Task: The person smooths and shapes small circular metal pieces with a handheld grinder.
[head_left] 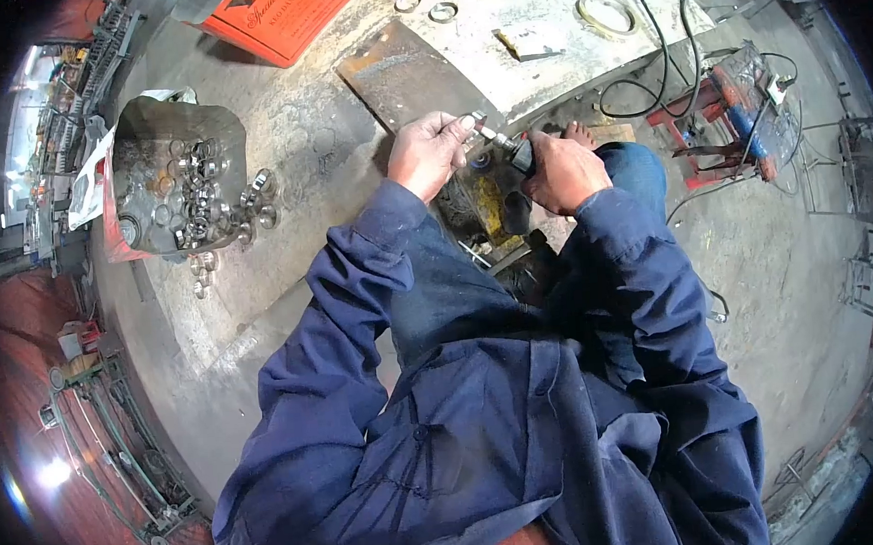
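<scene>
My left hand (427, 155) pinches a small metal ring (477, 120) between thumb and fingers. In my right hand (562, 172) is a dark handheld power tool (522, 157), its shiny tip pointing up and left at the ring. Tip and ring are very close; whether they touch cannot be made out. Both hands are above the near edge of a flat metal plate (415, 79). Below them, between my legs, lies a yellow and dark object (489, 204), partly hidden by the right hand.
At the left, an open container (223, 126) holds many metal rings, with more rings (267, 218) beside it. A red-orange can (286, 22), several rings (443, 12), a large ring (606, 14) and black cables (665, 49) lie ahead. A red and blue metal stand (737, 114) is right.
</scene>
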Tool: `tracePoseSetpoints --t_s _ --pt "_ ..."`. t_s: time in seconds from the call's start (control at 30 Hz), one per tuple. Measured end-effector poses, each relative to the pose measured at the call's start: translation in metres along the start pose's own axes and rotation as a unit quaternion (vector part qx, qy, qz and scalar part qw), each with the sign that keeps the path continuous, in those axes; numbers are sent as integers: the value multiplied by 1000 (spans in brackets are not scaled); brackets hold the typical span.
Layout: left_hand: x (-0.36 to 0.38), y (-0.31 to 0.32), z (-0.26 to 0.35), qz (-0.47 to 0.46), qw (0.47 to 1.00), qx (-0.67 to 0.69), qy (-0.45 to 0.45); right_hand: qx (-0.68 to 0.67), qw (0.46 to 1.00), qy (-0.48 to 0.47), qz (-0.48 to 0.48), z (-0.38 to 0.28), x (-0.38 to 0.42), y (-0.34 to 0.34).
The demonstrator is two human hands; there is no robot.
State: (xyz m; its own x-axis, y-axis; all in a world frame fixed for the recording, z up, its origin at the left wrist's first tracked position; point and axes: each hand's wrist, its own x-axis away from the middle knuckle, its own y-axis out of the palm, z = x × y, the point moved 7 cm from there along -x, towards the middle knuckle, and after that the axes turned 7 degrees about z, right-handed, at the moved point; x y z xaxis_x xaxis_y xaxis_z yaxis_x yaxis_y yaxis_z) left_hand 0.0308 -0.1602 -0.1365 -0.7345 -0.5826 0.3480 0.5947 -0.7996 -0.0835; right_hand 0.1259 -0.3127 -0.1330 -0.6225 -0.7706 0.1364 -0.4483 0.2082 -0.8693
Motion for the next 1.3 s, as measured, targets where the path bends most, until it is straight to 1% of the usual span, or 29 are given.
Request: tracePoseSetpoints --t_s 0.07,0.17,0.23,0.27,0.37,0.47,0.53,0.6,0.67,0.8,0.87,0.9,1.0,1.07,1.2,1.3 --pt "0 0 0 -2 1000 -5 8 27 1000 5 4 -4 1 -3" --pt "2 0 -1 -13 1000 17 -12 11 1000 -7 4 -7 4 -1" --pt "1 2 -1 -27 999 -9 14 7 1000 -8 5 -7 6 1" --pt "1 1 -1 -28 999 -10 13 4 1000 -10 8 -7 6 1" --pt "7 -1 4 -15 1000 -15 10 -1 1000 -6 27 -4 6 1" --pt "9 -4 1 -16 1000 -19 -15 5 1000 2 30 -1 4 0" --pt "9 -3 2 -21 1000 -6 3 9 1000 15 17 -5 6 -3" --pt "12 -4 2 -18 1000 -18 0 13 1000 27 2 -5 9 1" --pt "15 -6 3 -14 999 -32 -1 -4 1000 -7 2 -7 10 9" --pt "14 -6 -1 -22 999 -23 4 -4 1000 -18 21 -8 9 6" --pt "12 -6 -6 -22 999 -29 10 10 999 29 27 -5 8 -1" --pt "12 -5 -5 -24 999 -21 21 10 999 30 27 -5 9 1" --pt "13 -4 -1 -22 999 -17 29 28 999 13 37 -11 13 2" --pt "14 -4 -1 -19 999 -22 27 17 999 -28 21 -22 16 -3" --pt "12 -4 -2 -21 999 -20 45 18 999 -27 39 -15 11 1" --pt "14 -3 3 -10 999 -21 34 28 999 33 26 -6 7 4"
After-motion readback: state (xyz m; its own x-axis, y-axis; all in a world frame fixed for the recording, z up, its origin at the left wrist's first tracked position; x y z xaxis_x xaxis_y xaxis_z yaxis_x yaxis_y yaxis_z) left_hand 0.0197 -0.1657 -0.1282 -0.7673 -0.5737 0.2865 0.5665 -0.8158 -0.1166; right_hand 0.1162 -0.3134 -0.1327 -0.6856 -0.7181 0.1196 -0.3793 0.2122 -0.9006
